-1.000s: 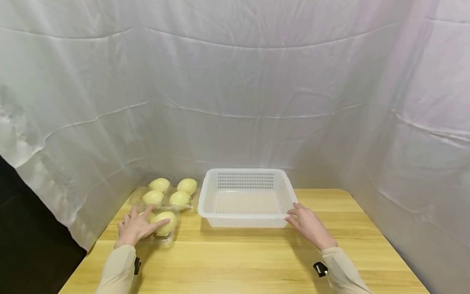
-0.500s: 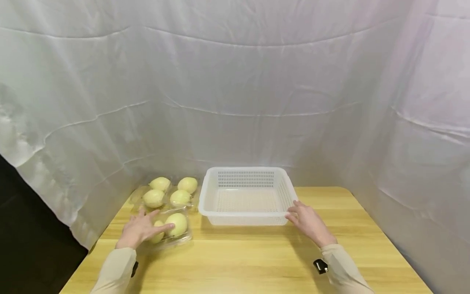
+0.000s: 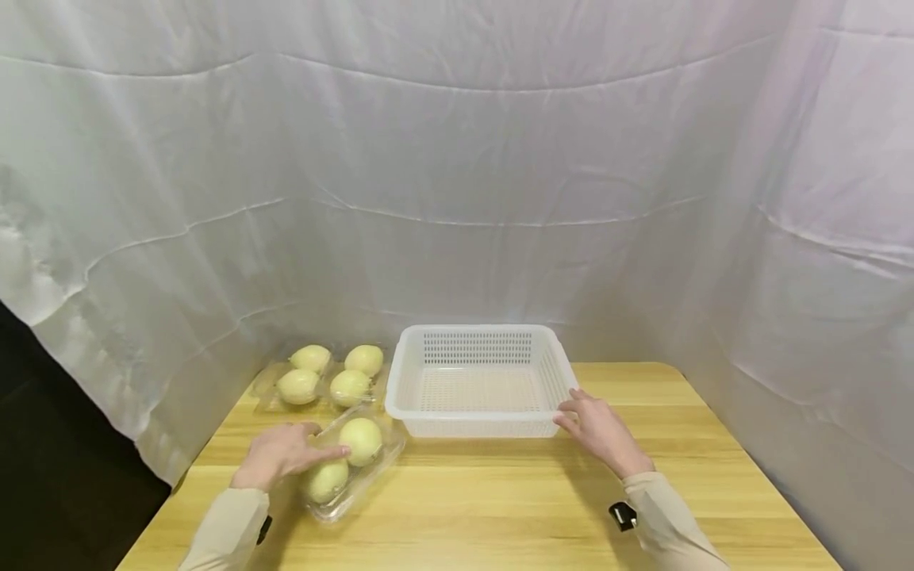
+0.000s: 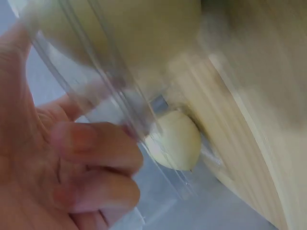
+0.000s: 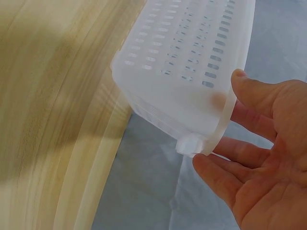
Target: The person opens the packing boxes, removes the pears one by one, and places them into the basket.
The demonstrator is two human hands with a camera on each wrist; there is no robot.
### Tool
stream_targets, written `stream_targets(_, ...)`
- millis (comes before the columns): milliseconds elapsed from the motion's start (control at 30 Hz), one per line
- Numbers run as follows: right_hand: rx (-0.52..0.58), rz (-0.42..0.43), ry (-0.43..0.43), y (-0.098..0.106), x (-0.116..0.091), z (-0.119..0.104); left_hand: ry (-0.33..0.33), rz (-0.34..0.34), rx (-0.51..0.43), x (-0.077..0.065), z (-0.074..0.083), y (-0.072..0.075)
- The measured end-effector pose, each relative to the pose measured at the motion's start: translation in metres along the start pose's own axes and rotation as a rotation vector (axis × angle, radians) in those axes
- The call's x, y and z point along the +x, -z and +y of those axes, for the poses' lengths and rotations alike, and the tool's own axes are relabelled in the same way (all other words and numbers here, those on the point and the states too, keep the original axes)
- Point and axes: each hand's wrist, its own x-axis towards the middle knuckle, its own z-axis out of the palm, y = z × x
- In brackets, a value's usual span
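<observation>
Our left hand [image 3: 282, 454] grips a fruit clamshell [image 3: 357, 468], just front-left of the slotted basket [image 3: 471, 416] that our right hand [image 3: 598, 432] pinches; the clamshell is probably flexible and slippery, best held by its edges.

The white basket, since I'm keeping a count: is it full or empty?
Empty: in the head view, nothing lies inside the white basket; its floor shows bare.
</observation>
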Motion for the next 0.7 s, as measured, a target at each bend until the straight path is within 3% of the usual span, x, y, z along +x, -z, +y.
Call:
stream_targets(167,-0.003,0.000,-0.003,0.001,0.000,0.000,-0.040,-0.055,-0.088,0.003,0.008,-0.005)
stream_targets(467,-0.012,0.002,-0.008,-0.001,0.002,-0.003,-0.029,-0.228,-0.387,-0.004,0.019,-0.014)
stream_targets(700,-0.011,0.006,-0.006,-0.001,0.002,-0.004,-0.164,-0.381,-0.694,-0.005,0.025,-0.028)
